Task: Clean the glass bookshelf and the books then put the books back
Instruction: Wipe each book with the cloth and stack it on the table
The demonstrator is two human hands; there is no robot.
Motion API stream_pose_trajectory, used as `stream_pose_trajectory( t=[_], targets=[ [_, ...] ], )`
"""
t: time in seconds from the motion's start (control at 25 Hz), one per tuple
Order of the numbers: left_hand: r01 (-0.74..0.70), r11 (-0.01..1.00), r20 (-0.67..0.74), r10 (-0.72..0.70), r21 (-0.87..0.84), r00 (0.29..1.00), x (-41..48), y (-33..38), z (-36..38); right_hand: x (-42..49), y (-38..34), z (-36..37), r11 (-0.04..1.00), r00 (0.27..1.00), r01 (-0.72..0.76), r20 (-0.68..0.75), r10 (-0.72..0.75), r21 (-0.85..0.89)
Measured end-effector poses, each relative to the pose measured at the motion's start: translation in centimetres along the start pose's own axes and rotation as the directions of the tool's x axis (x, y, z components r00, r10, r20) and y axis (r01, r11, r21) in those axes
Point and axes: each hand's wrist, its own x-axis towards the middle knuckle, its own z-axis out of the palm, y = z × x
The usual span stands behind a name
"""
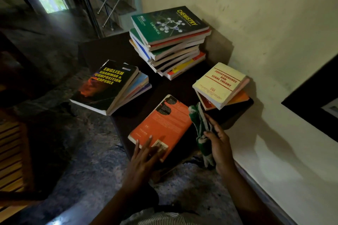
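Note:
An orange Oxford book (164, 120) lies flat on the near part of a dark low table (113, 47). My left hand (144, 157) rests on its near corner with straight fingers. My right hand (218, 139) grips a green and white cloth (200, 126) just right of that book. A tall pile topped by a green Chemistry book (170, 23) stands at the back. On the left sits a small pile under a black English Grammar book (108, 84). At the right, a cream Jurisprudence book (219, 84) lies on orange books.
A pale wall (256, 14) runs behind and to the right of the table, with a white ledge (283, 160) along its foot. A metal stair railing (102, 0) rises at the back left. Dark stone floor (73, 142) lies to the left.

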Motion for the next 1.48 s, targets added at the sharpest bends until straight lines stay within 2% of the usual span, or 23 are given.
stream_pose_trajectory(
  t=[0.12, 0.24, 0.32, 0.4, 0.44, 0.48, 0.52, 0.6, 0.68, 0.72, 0.76, 0.8, 0.84, 0.88, 0.96, 1.0, 1.12, 1.2, 1.4, 1.48],
  targets=[
    [0.032, 0.999, 0.109, -0.037, 0.043, 0.993, 0.2, -1.0, -0.6, 1.9, -0.4, 1.0, 0.993, 0.993, 0.064, 0.107, -0.054, -0.097],
    [0.133, 0.991, 0.099, -0.132, 0.001, 0.986, -0.1, -1.7, -2.2, 7.5, 0.5, 3.1, 0.911, 0.962, 0.230, 0.220, -0.159, -0.343],
    [0.276, 0.961, 0.065, -0.274, -0.021, 0.960, -0.5, -1.6, -3.6, 10.8, 2.3, 5.3, 0.764, 0.937, 0.326, 0.296, -0.184, -0.556],
    [0.379, 0.924, 0.060, -0.376, -0.050, 0.925, -1.1, -1.5, -4.6, 11.5, 4.3, 7.4, 0.454, 0.920, 0.391, 0.351, -0.172, -0.801],
    [0.414, 0.908, 0.075, -0.409, -0.063, 0.909, -1.5, -1.5, -4.9, 10.7, 5.1, 8.3, 0.338, 0.903, 0.427, 0.376, -0.208, -0.839],
    [0.446, 0.892, 0.092, -0.439, -0.076, 0.894, -1.9, -1.6, -5.2, 9.3, 5.7, 9.2, 0.281, 0.878, 0.468, 0.405, -0.257, -0.838],
    [0.478, 0.874, 0.107, -0.468, -0.088, 0.877, -2.4, -1.7, -5.4, 7.5, 6.2, 9.9, 0.267, 0.839, 0.529, 0.449, -0.306, -0.806],
    [0.514, 0.852, 0.096, -0.506, -0.101, 0.857, -2.9, -1.8, -5.9, 2.9, 6.8, 11.4, 0.273, 0.733, 0.675, 0.583, -0.350, -0.685],
    [0.515, 0.851, 0.071, -0.510, -0.102, 0.857, -2.8, -1.7, -6.6, -0.8, 7.3, 11.9, 0.306, 0.621, 0.783, 0.716, -0.319, -0.542],
    [0.506, 0.857, 0.048, -0.504, -0.097, 0.862, -2.7, -1.7, -7.0, -1.8, 7.2, 11.7, 0.365, 0.567, 0.812, 0.766, -0.303, -0.456],
    [0.500, 0.862, 0.027, -0.499, -0.090, 0.866, -2.6, -1.7, -7.4, -2.4, 7.0, 11.1, 0.468, 0.544, 0.799, 0.786, -0.295, -0.377],
    [0.495, 0.865, 0.007, -0.496, -0.082, 0.868, -2.5, -1.6, -7.7, -2.8, 6.4, 10.2, 0.623, 0.583, 0.713, 0.766, -0.269, -0.323],
    [0.485, 0.871, -0.014, -0.488, -0.074, 0.873, -2.2, -1.6, -7.8, -2.9, 5.6, 8.9, 0.774, 0.660, 0.557, 0.727, -0.192, -0.302],
    [0.464, 0.883, -0.027, -0.467, -0.069, 0.884, -1.8, -1.3, -7.7, -2.8, 4.9, 7.5, 0.877, 0.751, 0.393, 0.647, -0.133, -0.276],
    [0.388, 0.919, -0.001, -0.389, -0.071, 0.921, -0.7, -0.4, -6.4, -2.3, 3.6, 4.3, 0.963, 0.902, 0.150, 0.429, -0.042, -0.222],
    [0.327, 0.943, 0.041, -0.325, -0.061, 0.945, -0.1, 0.1, -5.3, -2.0, 3.2, 2.7, 0.971, 0.941, 0.104, 0.338, -0.026, -0.214],
    [0.137, 0.988, 0.179, -0.149, 0.077, 0.972, 1.0, 1.2, -1.7, -1.7, 3.1, -0.3, 0.978, 0.981, 0.037, 0.193, 0.004, -0.207],
    [0.121, 0.985, 0.220, -0.146, 0.123, 0.965, 1.2, 0.7, -0.7, -2.0, 3.4, -1.0, 0.981, 0.991, 0.002, 0.133, 0.024, -0.195],
    [-0.043, 0.992, 0.186, 0.020, 0.122, 0.982, 1.8, -0.7, -1.4, -2.5, 3.0, -0.2, 0.985, 0.992, 0.014, 0.126, 0.007, -0.171],
    [0.047, 0.992, 0.128, -0.061, 0.113, 0.990, 3.8, -0.5, -3.4, -2.0, 2.1, 0.1, 0.986, 0.990, 0.041, 0.140, -0.018, -0.164]
  ],
)
